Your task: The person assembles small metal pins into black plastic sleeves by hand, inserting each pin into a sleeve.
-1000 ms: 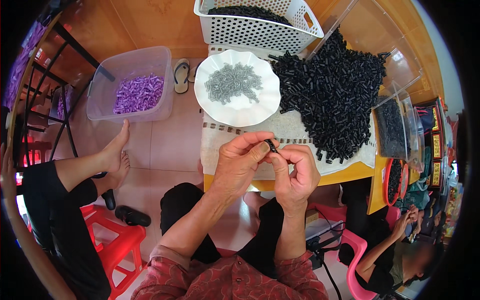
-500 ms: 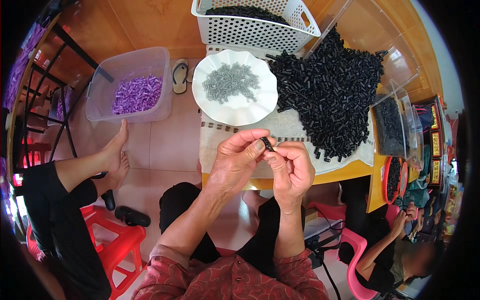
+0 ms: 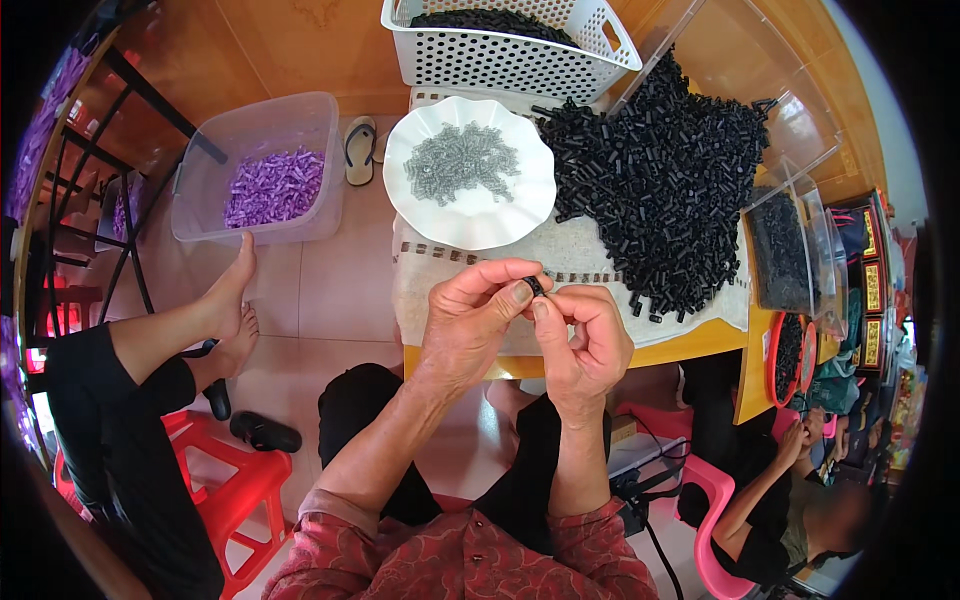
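Note:
In front of my chest, above the table's near edge, both hands meet at a small black cylindrical piece. My left hand pinches this piece between thumb and forefinger. Close against its right end, the thumb and forefinger of my right hand are pressed together; whatever they hold is too small to make out. A white scalloped plate lies beyond my hands, bearing many small clear grey pieces. To its right spreads a large heap of black cylindrical pieces on a pale cloth.
Behind the plate stands a white perforated basket of black pieces. Clear boxes and a red-rimmed tray are at right. On the floor at left are a tub of purple pieces and a red stool. Other people sit on both sides.
The black piece has turned slightly between my left fingers, and my right thumb has shifted a little left against its end. The cloth's near-left edge has shifted slightly left.

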{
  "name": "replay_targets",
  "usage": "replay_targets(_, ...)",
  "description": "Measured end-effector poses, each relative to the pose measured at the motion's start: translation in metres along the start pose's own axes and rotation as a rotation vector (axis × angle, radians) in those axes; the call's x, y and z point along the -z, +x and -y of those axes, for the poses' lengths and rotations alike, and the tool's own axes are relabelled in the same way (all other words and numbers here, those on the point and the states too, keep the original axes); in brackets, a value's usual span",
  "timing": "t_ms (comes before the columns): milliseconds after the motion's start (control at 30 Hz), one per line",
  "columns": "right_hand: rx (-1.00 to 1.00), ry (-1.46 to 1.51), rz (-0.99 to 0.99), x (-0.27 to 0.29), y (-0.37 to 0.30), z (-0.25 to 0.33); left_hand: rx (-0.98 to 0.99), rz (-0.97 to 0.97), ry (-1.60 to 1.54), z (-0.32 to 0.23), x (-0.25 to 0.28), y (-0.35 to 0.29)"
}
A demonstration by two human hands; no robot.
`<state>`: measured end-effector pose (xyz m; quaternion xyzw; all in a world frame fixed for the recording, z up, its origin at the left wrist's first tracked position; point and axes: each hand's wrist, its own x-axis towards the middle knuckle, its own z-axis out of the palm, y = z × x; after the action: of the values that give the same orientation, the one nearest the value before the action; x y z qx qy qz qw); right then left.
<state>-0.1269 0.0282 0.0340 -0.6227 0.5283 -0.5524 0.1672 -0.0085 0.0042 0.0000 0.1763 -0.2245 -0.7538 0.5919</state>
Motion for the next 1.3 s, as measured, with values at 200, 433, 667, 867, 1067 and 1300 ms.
replay_targets(200, -0.007, 0.0, 0.007, 0.001, 0.0, 0.0, 0.001, 0.018, 0.126, -0.002, 0.002, 0.001)
replay_targets(433, 0.033, -0.048, 0.027, 0.003, -0.002, 0.002, 0.011, 0.017, 0.161, -0.005, 0.004, 0.0)
replay_targets(667, -0.003, -0.024, 0.087, 0.011, 0.002, 0.004, 0.033, 0.043, 0.19, -0.006, 0.006, 0.001)
replay_targets(867, 0.044, 0.008, 0.102, 0.011, 0.005, -0.004, 0.1, 0.043, 0.082, -0.006, 0.007, 0.003)
replay_targets(1067, 0.045, -0.001, 0.035, 0.009, 0.005, -0.005, 0.144, 0.062, -0.013, -0.004, 0.008, 0.003)
replay_targets(1300, 0.138, 0.033, 0.1, 0.005, 0.009, -0.011, 0.208, 0.04, -0.09, -0.007, 0.007, 0.004)
